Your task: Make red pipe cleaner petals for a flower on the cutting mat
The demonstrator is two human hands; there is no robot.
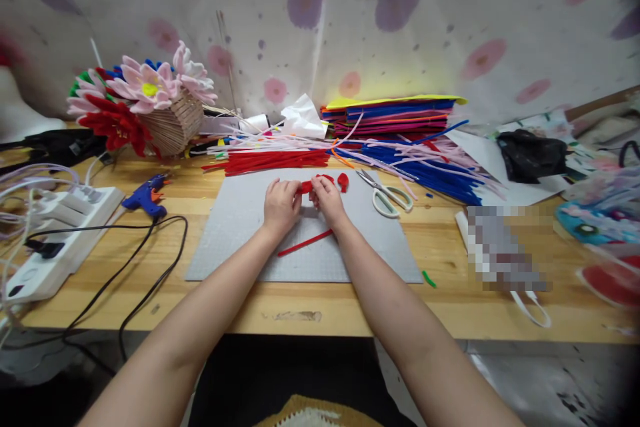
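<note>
Over the grey mat (pixel 235 247), my left hand (pixel 281 204) and my right hand (pixel 326 200) meet, both with closed fingers on a small red fuzzy piece (pixel 306 187). Some more red shows just behind the right fingertips; whether it is joined to the held piece I cannot tell. A separate red curled piece (pixel 343 182) lies right of my right hand. One straight red pipe cleaner (pixel 305 243) rests on the mat below the hands, its right end by my right wrist. Scissors (pixel 385 195) with pale green handles lie spread at the mat's upper right.
Bundles of red (pixel 277 161) and blue pipe cleaners (pixel 445 180) lie behind the mat. A blue glue gun (pixel 147 196), cables and a white power strip (pixel 65 247) are at left, below a basket of fuzzy flowers (pixel 173 121). A green scrap (pixel 429 279) sits right of the mat.
</note>
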